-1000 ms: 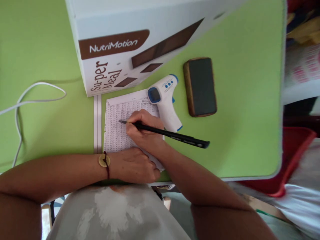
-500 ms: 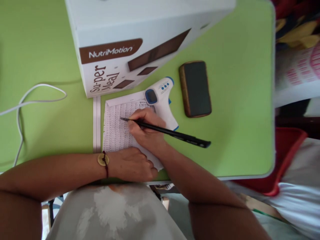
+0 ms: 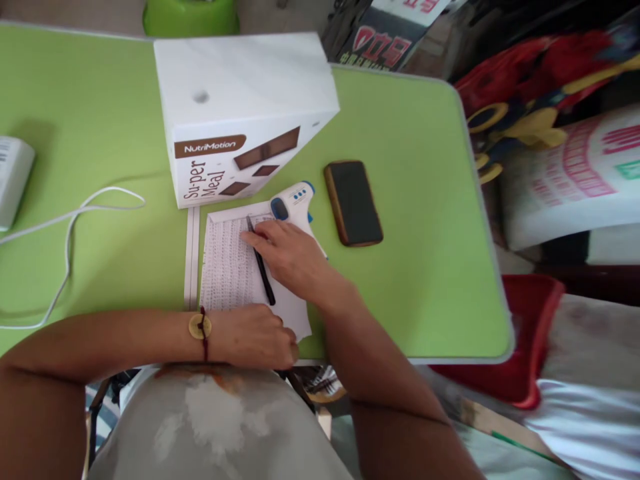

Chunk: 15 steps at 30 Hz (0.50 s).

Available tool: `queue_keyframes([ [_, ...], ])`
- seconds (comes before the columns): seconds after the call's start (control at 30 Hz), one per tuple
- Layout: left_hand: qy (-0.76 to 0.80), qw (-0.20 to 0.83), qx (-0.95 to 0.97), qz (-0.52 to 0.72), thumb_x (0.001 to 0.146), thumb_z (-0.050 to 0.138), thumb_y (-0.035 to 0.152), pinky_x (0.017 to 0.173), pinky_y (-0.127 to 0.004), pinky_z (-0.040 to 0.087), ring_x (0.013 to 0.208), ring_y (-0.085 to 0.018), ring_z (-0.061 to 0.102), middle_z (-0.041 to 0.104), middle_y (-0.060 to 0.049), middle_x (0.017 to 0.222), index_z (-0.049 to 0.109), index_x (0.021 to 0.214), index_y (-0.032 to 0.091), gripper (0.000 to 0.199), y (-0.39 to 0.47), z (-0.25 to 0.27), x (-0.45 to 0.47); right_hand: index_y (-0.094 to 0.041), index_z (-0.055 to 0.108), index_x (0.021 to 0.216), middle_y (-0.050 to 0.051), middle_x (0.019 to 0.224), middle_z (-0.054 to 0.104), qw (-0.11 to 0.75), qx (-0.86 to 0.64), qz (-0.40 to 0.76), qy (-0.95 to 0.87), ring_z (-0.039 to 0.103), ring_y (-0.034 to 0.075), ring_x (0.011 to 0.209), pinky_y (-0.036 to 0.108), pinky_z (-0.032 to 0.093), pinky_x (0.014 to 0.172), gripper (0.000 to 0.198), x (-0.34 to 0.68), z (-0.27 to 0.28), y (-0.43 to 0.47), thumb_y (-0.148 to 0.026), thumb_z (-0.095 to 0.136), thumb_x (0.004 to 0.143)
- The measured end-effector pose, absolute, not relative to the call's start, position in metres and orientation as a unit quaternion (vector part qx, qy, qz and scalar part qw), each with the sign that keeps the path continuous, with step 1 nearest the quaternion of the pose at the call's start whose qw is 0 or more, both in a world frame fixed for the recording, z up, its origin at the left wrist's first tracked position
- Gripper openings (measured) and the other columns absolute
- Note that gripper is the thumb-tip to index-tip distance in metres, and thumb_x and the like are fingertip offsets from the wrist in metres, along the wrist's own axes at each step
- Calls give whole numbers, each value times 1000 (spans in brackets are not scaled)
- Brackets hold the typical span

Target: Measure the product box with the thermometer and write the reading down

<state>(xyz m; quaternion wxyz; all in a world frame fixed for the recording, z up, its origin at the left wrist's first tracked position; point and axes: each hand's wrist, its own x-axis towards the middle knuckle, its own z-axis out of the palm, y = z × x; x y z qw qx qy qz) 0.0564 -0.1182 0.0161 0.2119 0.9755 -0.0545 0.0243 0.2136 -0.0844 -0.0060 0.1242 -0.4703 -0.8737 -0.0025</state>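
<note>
A sheet of paper (image 3: 225, 267) covered in dense rows of small handwriting lies on the green table. On it rests a black pen (image 3: 264, 277), its tip pointing away from me. My right hand (image 3: 293, 257) lies over the pen with its fingers stretched out, the fingertips crossing the upper part of the barrel. My left hand (image 3: 255, 337) is curled closed on the lower edge of the paper, and nothing shows in it. Just beyond my right hand, partly covered by it, is a white and blue infrared thermometer (image 3: 296, 203).
A white NutriMotion box (image 3: 250, 87) stands behind the paper. A smartphone (image 3: 354, 203) in a brown-edged case lies to the right. White cable (image 3: 73, 213) loops across the left side of the green table (image 3: 425, 280). A red bin (image 3: 530, 340) is beyond its right edge.
The pen has gone from my right hand's writing grip to lying on the paper, and those fingers have straightened. My view has shifted back, showing more of the table.
</note>
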Motion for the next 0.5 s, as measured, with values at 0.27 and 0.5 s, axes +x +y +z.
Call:
queue_keyframes([
  [0.27, 98, 45, 874, 474, 102, 48, 29, 62, -26, 50, 77, -14, 58, 54, 1, 83, 54, 91, 23, 14, -55, 65, 28, -16, 62, 109, 18, 113, 62, 127, -673, -67, -726, 58, 31, 102, 37, 50, 68, 30, 227, 17, -89, -34, 60, 86],
  [0.5, 381, 99, 740, 545, 81, 61, 79, 114, -57, 36, 141, -38, 29, 26, -18, 146, 15, 145, 20, 99, 10, -14, -5, -10, 56, 118, 23, 115, 62, -10, -798, 60, -600, 62, 36, 100, 43, 51, 71, 53, 231, 20, -80, -52, 63, 86],
])
